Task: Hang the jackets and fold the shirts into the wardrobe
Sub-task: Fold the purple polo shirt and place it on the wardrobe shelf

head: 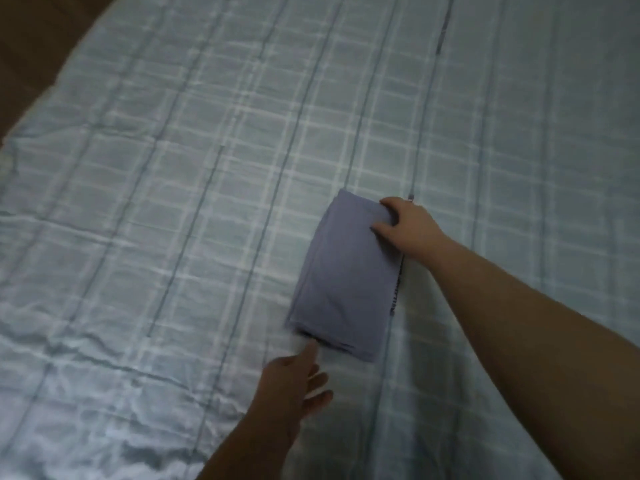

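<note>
- Fingers of the right hand [407,225] curl over the far corner of the folded blue-grey shirt [344,275].
- Left hand [294,382] is relaxed, forefinger touching the shirt's near edge.
- Shirt lies on the checked bedspread [173,202].

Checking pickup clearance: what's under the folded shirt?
The folded shirt lies flat on the plaid bedcover. The left hand points a finger at its near edge. Anything directly beneath is covered.

I count one folded blue-grey cotton shirt [341,271], one pale green plaid quilted bedcover [173,185], and two bare hands: left hand [294,382], right hand [405,225].
</note>
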Demonstrator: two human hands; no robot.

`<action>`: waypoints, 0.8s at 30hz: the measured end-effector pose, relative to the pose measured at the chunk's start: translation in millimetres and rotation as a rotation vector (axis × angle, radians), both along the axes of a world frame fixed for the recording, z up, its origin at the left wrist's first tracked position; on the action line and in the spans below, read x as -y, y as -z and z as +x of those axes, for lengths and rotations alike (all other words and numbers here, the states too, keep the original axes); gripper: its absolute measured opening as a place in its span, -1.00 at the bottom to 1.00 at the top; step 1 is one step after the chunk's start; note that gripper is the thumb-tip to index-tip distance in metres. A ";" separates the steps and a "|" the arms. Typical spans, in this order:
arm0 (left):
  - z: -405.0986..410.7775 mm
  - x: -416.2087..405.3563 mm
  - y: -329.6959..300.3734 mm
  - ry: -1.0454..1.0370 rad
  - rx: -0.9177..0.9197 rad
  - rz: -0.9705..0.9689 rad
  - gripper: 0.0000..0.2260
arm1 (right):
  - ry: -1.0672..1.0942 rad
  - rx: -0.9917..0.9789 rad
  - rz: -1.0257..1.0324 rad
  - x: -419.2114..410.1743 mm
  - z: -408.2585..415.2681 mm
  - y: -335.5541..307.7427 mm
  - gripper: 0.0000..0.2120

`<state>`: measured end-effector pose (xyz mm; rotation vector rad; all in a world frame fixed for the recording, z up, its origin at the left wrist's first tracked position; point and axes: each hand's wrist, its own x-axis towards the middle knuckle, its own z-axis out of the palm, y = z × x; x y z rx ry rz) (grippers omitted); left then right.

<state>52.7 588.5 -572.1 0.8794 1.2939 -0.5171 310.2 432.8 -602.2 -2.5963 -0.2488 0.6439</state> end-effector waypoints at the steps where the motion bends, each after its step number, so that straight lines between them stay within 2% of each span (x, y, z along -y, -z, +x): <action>1: -0.7 6.8 1.1 0.000 -0.005 -0.002 -0.77 | 0.003 -0.029 -0.025 -2.4 4.5 -1.7 -0.51; 5: 10.4 33.4 12.5 0.012 0.051 0.136 -0.77 | 0.010 -0.078 -0.106 -5.1 13.9 -10.7 -0.63; 8: 21.7 49.7 15.6 -0.128 0.056 0.147 -0.49 | 0.026 -0.192 -0.096 -2.1 13.4 -20.4 -0.74; 9: 24.8 53.0 18.6 -0.192 0.046 0.124 -0.45 | 0.037 -0.216 -0.066 0.3 12.4 -24.6 -0.75; 10: 28.3 55.4 21.1 -0.261 0.060 0.095 -0.50 | 0.056 -0.228 -0.024 3.7 11.6 -29.7 -0.76; 12: 33.5 54.6 28.8 -0.353 0.101 0.065 -0.74 | 0.118 -0.253 0.098 13.5 6.6 -44.0 -0.82; 14: 33.0 48.5 31.1 -0.348 0.174 0.063 -0.81 | 0.203 -0.279 0.229 24.4 -3.2 -61.8 -0.91; 17: 18.4 33.0 6.8 -0.243 0.316 0.135 -0.70 | 0.339 -0.332 0.426 45.7 -28.3 -86.9 -0.83; 19: -1.3 19.1 -25.3 -0.216 0.456 0.135 -0.69 | 0.398 -0.445 0.619 56.5 -56.2 -112.6 -0.77; 21: -26.5 0.3 -68.6 -0.152 0.556 0.197 -0.70 | 0.400 -0.572 0.821 62.4 -91.9 -145.8 -0.72; 24: -78.0 -35.7 -136.6 -0.072 0.599 0.275 -0.57 | 0.343 -0.750 1.006 57.6 -153.2 -200.1 -0.71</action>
